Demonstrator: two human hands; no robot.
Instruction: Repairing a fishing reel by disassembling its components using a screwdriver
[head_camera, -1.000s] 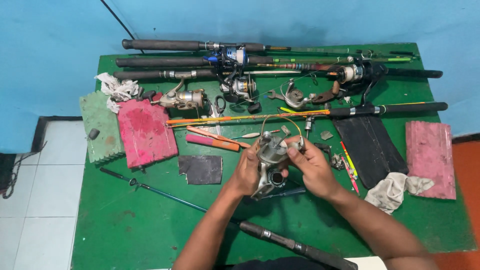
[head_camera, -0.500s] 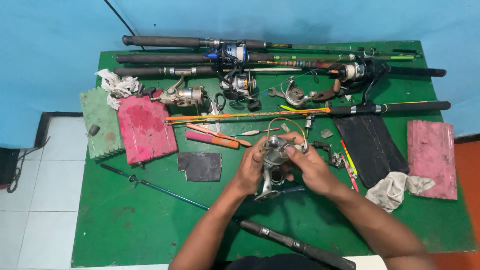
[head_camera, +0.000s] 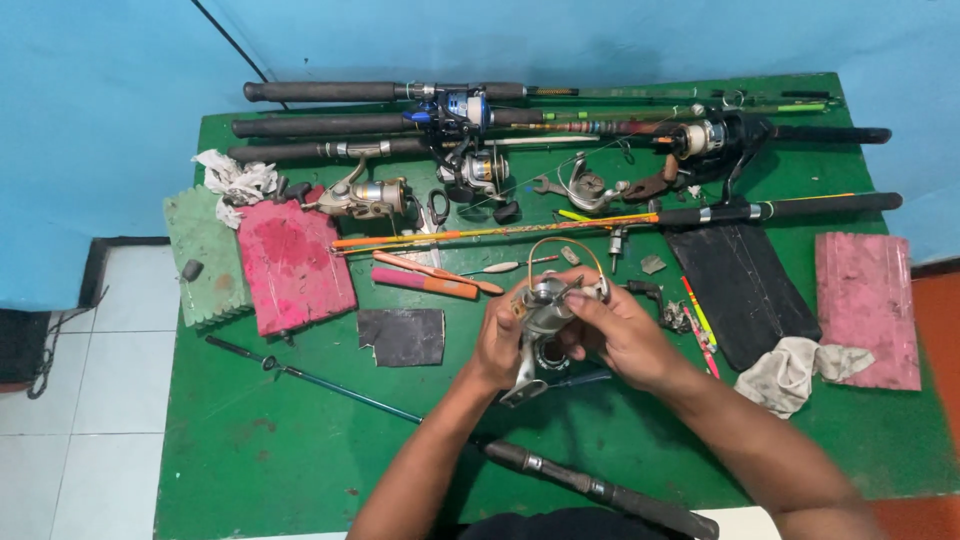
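Gripping a silver reel (head_camera: 545, 305) above the table (head_camera: 300, 450), both the left hand (head_camera: 503, 340) and right hand (head_camera: 615, 335) are mid-work, with rods (head_camera: 340, 122) and loose parts (head_camera: 650, 265) lying untouched.

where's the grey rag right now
In the head view the grey rag lies at the table's right side, between the black mat and pink foam block.

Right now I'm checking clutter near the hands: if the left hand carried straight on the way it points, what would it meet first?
The left hand points up and away, gripping the silver fishing reel. Beyond the reel, probably the small pale float, then the orange rod; depth is unclear.
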